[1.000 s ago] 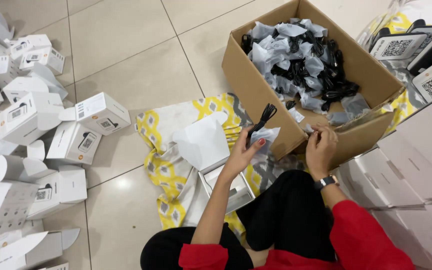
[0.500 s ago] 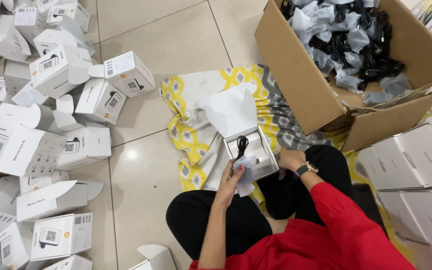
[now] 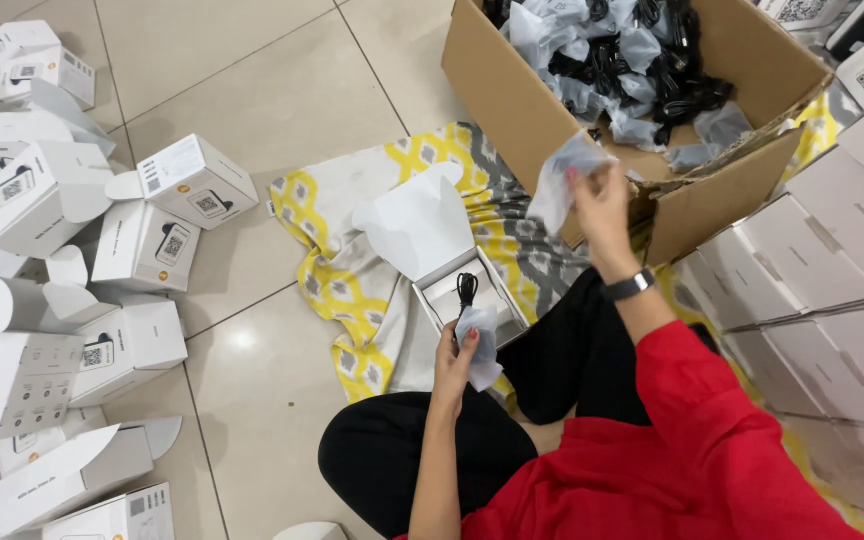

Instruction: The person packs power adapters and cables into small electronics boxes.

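Two clear bags (image 3: 479, 345), one per hand; one open white box (image 3: 472, 290).

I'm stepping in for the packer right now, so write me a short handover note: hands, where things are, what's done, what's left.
Left hand holds a small clear bag at the open white box, where a black cable already lies.
Right hand holds another clear bag at the edge of the cardboard carton of bagged cables.
Done: cable in the box.
Left: the box's lid is open; many white boxes on the floor stand open.
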